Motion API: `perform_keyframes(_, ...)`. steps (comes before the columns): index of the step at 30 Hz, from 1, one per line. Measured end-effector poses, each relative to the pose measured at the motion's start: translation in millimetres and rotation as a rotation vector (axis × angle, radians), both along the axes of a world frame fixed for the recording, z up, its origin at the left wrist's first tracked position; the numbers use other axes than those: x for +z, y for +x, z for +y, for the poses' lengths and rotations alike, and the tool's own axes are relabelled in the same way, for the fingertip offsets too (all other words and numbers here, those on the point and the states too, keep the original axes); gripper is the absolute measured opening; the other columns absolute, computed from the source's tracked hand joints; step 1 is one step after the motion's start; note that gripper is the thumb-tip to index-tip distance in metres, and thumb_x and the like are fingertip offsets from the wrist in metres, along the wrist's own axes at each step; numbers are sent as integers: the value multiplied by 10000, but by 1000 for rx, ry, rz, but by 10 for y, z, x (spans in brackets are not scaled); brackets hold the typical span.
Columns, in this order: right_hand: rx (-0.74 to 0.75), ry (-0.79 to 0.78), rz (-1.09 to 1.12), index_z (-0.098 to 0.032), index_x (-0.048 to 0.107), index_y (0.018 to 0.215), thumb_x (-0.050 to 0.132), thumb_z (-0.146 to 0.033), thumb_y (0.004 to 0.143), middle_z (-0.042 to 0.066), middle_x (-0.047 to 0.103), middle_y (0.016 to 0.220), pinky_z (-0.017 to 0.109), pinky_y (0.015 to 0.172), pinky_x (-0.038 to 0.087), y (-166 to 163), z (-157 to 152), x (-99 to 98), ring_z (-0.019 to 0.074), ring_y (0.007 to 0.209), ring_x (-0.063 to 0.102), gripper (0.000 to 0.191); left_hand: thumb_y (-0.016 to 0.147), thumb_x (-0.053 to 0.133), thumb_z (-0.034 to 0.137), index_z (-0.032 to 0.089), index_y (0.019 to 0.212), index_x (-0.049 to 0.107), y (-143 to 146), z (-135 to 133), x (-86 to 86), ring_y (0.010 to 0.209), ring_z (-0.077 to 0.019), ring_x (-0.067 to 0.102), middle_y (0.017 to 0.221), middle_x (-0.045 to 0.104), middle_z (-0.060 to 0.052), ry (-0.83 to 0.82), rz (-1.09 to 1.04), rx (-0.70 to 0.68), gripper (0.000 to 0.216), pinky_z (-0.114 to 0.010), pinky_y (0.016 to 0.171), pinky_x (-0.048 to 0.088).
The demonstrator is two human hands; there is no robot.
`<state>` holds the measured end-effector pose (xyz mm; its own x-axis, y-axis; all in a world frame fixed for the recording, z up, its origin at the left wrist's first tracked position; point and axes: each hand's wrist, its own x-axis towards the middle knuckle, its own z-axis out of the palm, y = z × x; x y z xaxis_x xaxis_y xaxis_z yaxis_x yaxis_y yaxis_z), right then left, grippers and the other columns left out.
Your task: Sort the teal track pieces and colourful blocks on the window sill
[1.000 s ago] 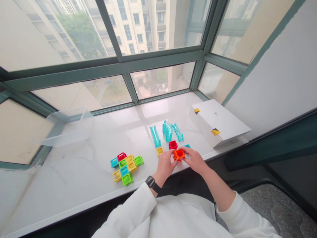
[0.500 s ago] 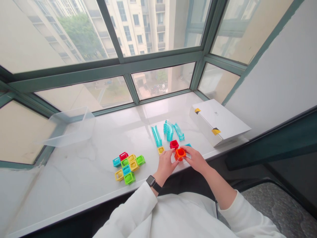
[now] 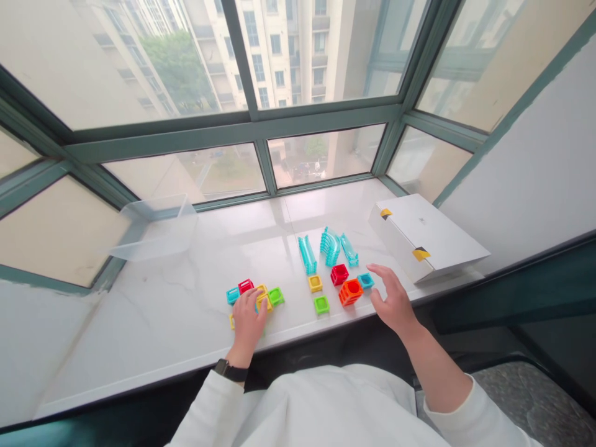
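My left hand reaches over a cluster of coloured toy blocks, its fingers bent and apart, hiding part of the cluster. A red block, a blue block and a green block show around it. My right hand is open and empty, just right of a small blue block. Between my hands stands an orange stack of blocks, let go. Beside it are a red block stack, a yellow block and a green block.
Clear teal track pieces, some straight and some curved, lie behind the blocks. A white box with yellow-black tape is at the right. A clear plastic bin stands at the back left. The white sill ends at my body.
Both hands have let go of the orange stack. The left hand has moved left to the block cluster; the right has drawn away to the right. The view has shifted slightly.
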<state>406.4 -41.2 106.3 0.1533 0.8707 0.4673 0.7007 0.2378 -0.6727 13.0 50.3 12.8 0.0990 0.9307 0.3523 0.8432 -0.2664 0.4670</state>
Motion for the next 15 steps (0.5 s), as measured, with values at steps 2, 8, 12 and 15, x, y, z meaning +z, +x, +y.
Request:
perform_keyframes(2,-53,73,3,-303,579,1362,519,-114,892,99,638,1313,551,1142,472,-136,8,120,322,1263,600,510,998,526,324,224,1181,695,-206,-12,-83,1249,-330,593,1314,659,-127,7,69,77,268,-543,1100,434)
perform_keyframes(8,84,162,52,-279,661,1198,519,-113,924,83,702,1108,482,1004,557,-698,201,122,279,1095,665,350,1028,480,333,210,1361,628,-294,-57,-166,1431,-354,451,1526,529,-161,-66,199,156,384,-629,1194,310)
perform_keyframes(12,310,-37,-6,-263,672,1228,517,-68,911,80,684,1189,444,1035,536,-1157,396,-111,249,1158,641,403,1030,476,349,175,1468,561,-163,-27,-180,1495,-407,356,1596,467,-189,-95,269,178,479,-722,1216,188)
perform_keyframes(15,442,-235,-87,-241,636,1320,552,-66,897,97,652,1254,438,1086,498,-1477,523,-342,247,1202,614,465,1032,478,375,184,1484,563,-93,-9,-194,1498,-424,351,1597,466,-195,-100,280,159,497,-716,1215,201)
